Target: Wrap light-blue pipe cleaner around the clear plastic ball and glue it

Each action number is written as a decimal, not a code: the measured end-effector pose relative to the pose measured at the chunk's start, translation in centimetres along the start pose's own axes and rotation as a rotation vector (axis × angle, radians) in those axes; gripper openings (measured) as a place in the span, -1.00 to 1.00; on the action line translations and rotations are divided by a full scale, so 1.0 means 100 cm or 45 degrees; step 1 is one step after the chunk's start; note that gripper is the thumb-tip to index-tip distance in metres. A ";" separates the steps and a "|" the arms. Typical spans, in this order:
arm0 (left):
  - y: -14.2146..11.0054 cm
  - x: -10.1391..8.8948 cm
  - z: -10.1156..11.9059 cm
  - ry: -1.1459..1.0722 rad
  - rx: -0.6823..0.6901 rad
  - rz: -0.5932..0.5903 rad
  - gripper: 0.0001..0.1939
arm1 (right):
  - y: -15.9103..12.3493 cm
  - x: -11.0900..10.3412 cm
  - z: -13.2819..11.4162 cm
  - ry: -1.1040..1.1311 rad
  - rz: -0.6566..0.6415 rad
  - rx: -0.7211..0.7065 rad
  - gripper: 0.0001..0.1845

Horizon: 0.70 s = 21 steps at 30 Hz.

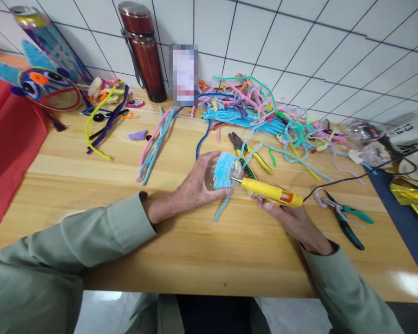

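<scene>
My left hand (198, 183) is wrapped round a small round form covered in light blue pipe cleaner (225, 169), holding it just above the wooden table (202, 250). A loose blue tail hangs from the form toward the table. My right hand (292, 218) grips a yellow glue gun (271, 192) with its metal tip touching the form's right side. A black cord runs from the gun off to the right.
A heap of coloured pipe cleaners (251, 111) lies at the back. Yellow-handled pliers (252, 155) sit behind the form, green-handled cutters (348, 220) to the right. A red flask (142, 51), a colourful mask (45, 86) and red cloth (7, 148) stand left.
</scene>
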<state>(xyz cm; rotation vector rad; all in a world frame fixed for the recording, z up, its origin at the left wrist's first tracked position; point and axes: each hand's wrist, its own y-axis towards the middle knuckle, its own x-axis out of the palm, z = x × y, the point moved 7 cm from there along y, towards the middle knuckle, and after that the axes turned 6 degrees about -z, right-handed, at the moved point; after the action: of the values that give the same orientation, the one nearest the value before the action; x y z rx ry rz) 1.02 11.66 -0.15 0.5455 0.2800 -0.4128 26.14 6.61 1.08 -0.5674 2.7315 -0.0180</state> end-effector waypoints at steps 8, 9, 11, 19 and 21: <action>-0.001 0.001 -0.004 0.014 -0.025 -0.020 -0.05 | 0.003 0.001 0.000 -0.024 0.004 -0.046 -0.56; -0.002 0.001 -0.004 0.022 -0.026 -0.019 -0.05 | 0.003 0.001 0.000 -0.035 -0.001 -0.057 -0.57; -0.002 0.000 -0.003 0.032 -0.020 -0.016 -0.05 | 0.003 0.001 0.001 -0.068 -0.018 -0.085 -0.59; -0.002 0.002 -0.004 0.018 -0.040 -0.038 -0.04 | 0.002 0.001 0.004 -0.109 -0.031 -0.130 -0.65; -0.002 0.002 -0.005 0.021 -0.042 -0.036 -0.03 | 0.003 0.002 0.002 -0.104 -0.032 -0.133 -0.65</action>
<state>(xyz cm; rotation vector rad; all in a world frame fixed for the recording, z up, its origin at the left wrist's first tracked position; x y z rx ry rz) 1.05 11.69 -0.76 0.5131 0.3099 -0.4307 25.89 6.83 0.83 -0.6172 2.6576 0.1392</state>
